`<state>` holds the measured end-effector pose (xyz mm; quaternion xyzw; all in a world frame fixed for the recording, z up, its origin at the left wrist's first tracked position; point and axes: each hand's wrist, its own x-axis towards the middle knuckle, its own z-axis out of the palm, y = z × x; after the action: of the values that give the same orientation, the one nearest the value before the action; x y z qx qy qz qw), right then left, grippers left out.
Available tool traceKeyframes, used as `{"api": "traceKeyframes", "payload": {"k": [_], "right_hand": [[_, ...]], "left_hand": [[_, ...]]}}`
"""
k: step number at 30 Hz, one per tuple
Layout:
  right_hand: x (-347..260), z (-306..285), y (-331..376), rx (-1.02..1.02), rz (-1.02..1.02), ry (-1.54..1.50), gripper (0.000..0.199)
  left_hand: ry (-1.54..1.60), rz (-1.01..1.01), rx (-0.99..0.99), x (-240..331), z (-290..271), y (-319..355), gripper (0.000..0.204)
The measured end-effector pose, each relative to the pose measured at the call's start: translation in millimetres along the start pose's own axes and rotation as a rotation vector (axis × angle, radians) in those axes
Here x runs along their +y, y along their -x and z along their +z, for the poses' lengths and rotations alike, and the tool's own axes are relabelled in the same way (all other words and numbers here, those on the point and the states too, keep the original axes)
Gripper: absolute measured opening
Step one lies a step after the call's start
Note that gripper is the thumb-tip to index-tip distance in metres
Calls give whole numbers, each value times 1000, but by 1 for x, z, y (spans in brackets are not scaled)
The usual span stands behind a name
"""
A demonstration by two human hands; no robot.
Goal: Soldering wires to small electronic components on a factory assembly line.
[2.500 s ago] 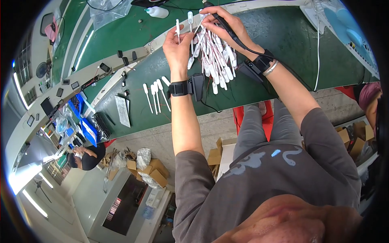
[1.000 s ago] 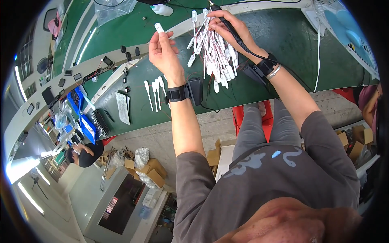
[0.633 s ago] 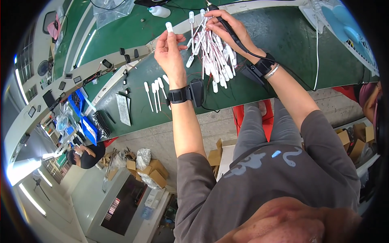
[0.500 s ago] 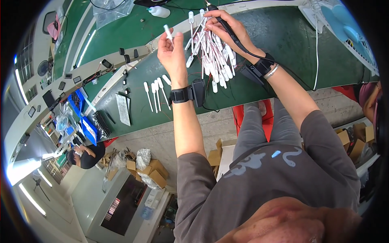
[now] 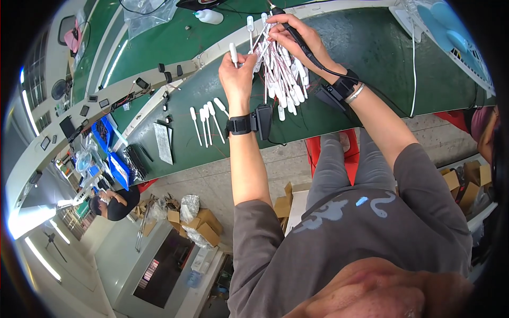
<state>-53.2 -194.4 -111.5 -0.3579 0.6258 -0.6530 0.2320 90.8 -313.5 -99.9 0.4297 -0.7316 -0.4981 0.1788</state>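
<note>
My left hand point(image 5: 237, 76) is raised over the green bench point(image 5: 371, 63) and pinches a small white stick-shaped part point(image 5: 233, 53), held upright. My right hand point(image 5: 292, 36) grips a black pen-like tool point(image 5: 295, 35) with a black cable running back past my wrist. Its tip sits at the top of a bunch of white wired parts point(image 5: 281, 74) that hangs between the two hands. Both wrists wear black straps with small boxes. Several loose white parts point(image 5: 208, 117) lie in a row on the bench left of my left forearm.
A white sheet point(image 5: 163, 142) and a stack of dark parts point(image 5: 133, 158) lie further left on the bench. A blue bin point(image 5: 117, 168) stands at the bench's end. A white bottle point(image 5: 208, 16) lies beyond. Another person point(image 5: 112, 204) sits at lower left near cardboard boxes point(image 5: 204, 225).
My left hand lifted away from the bunch to the left with one white part, then came back right toward the bunch. My right hand stayed on the tool.
</note>
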Motion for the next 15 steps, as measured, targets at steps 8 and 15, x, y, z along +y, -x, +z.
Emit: {"api": "traceKeyframes", "payload": {"k": [8,15], "right_hand": [[6,-2,-1,15,5,-3,29],[15,-5,4,49,-32,50,28]], "left_hand": [[414,-117,-202,43,-17,21,21],[274,-138,-40,83,-61,57,21]]}}
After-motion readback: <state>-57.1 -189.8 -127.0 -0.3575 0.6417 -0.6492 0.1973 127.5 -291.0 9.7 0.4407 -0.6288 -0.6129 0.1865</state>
